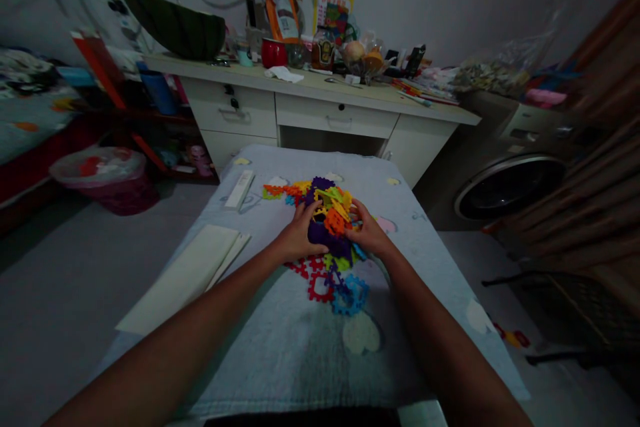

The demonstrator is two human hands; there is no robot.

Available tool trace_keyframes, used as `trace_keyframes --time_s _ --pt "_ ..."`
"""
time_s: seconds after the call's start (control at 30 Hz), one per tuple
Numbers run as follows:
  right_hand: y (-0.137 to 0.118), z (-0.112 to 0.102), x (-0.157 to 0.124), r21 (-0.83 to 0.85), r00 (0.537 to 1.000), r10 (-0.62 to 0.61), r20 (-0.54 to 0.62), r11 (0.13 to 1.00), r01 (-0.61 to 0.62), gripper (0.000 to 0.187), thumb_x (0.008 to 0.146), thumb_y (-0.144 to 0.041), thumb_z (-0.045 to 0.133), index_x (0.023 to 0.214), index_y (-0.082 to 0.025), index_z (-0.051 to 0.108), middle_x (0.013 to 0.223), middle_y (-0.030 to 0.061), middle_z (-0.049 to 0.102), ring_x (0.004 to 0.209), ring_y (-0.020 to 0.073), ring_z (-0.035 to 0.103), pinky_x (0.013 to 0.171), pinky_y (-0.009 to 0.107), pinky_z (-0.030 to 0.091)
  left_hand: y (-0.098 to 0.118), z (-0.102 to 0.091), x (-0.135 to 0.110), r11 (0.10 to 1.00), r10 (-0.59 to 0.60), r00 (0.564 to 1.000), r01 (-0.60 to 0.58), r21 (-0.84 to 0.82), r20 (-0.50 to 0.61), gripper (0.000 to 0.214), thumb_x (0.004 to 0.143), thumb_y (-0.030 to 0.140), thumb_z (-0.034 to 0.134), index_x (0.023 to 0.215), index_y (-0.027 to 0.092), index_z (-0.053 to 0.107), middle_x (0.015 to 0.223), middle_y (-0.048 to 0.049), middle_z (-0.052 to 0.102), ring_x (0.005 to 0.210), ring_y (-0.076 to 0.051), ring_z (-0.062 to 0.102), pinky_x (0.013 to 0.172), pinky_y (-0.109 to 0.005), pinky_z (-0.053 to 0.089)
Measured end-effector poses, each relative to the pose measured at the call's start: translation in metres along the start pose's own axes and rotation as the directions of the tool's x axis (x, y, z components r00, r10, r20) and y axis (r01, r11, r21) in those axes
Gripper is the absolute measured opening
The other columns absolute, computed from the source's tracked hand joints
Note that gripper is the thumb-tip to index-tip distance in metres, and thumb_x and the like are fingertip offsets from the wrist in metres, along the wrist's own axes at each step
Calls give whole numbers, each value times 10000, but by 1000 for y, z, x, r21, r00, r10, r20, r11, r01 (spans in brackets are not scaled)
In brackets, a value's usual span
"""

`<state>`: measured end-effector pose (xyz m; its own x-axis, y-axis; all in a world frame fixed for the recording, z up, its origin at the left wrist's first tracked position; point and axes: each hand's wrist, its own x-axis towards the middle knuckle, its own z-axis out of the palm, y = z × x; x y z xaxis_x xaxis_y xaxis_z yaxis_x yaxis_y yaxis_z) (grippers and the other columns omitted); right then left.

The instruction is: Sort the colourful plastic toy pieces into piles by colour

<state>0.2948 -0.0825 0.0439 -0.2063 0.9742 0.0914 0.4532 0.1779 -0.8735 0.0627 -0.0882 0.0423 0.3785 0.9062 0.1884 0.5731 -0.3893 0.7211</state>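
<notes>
A heap of colourful foam puzzle pieces (325, 203) in orange, yellow, purple, red, blue and green lies on a light blue cloth-covered table (300, 340). My left hand (299, 235) grips the left side of a purple piece (324, 235) in the heap, fingers curled round it. On the heap's right side, my right hand (369, 232) has its fingers closed on the same cluster of pieces. A red piece (319, 285) and a blue piece (353, 295) lie flat just in front of my hands.
A cream folded sheet (187, 277) and a small white box (240, 188) lie on the table's left. Behind stands a cluttered white desk (325, 97) with drawers. A bin (107, 177) sits on the floor at left, a washing machine (510, 177) at right.
</notes>
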Motion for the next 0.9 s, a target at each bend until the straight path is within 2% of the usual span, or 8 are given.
trace_keyframes --time_s 0.2,0.4,0.47,0.53,0.6,0.67,0.8,0.9 --pt "-16 15 26 260 999 -21 -38 965 30 714 726 -352 689 1392 -261 449 1324 88 575 1078 216 605 914 383 526 3 -3 26 991 44 993 -57 -121 -107 838 637 318 778 1383 187 419 1389 -126 480 1320 -292 464 1123 -445 378" --pt "-49 25 52 278 991 -122 61 955 100 470 778 -409 657 1206 -223 604 1170 57 660 993 200 634 888 353 532 -6 -32 33 965 -20 985 -25 -263 -169 646 723 340 674 1313 186 462 1236 -77 627 1125 -234 617 1008 -401 479" --pt "-52 24 66 205 986 -151 65 969 135 394 813 -423 623 1142 -206 638 1080 49 686 960 188 642 894 348 523 -16 -42 28 969 -92 980 46 -244 -179 627 725 322 649 1312 211 456 1227 -67 633 1095 -229 633 982 -411 498" --pt "-49 19 84 65 989 -149 -4 987 149 314 847 -401 573 1064 -196 667 1004 39 698 926 181 646 890 343 516 -26 -49 20 975 -187 964 158 -159 -190 656 692 238 643 1320 231 451 1265 -70 614 1185 -252 585 1021 -431 474" --pt "-43 12 105 -113 988 -115 -104 988 103 263 871 -355 525 993 -188 687 969 35 702 921 179 646 894 333 505 -34 -54 11 947 -319 909 311 -74 -268 780 643 186 662 1375 215 396 1336 -117 551 1282 -301 506 1056 -460 443" --pt "-35 4 125 -288 983 -58 -173 958 6 245 871 -299 507 960 -178 700 986 47 708 953 183 643 914 323 488 -38 -56 2 918 -389 874 395 -41 -292 878 648 212 667 1446 187 300 1419 -166 448 1360 -332 415 1082 -479 413" --pt "-26 -2 155 -560 978 51 -203 813 -159 278 846 -306 555 1037 -170 705 1127 102 696 1080 227 618 977 339 442 -37 -49 -12 937 -316 925 339 81 -212 982 606 365 744 1462 229 282 1444 -153 385 1391 -362 351 1111 -509 358" --pt "-23 6 168 -654 978 150 -148 727 -210 468 825 -519 589 1138 -183 678 1234 143 655 1197 314 559 1020 441 407 -31 -37 -16 930 -290 943 318 183 -162 1098 561 548 777 1480 249 256 1457 -161 371 1372 -399 359 1093 -529 344"
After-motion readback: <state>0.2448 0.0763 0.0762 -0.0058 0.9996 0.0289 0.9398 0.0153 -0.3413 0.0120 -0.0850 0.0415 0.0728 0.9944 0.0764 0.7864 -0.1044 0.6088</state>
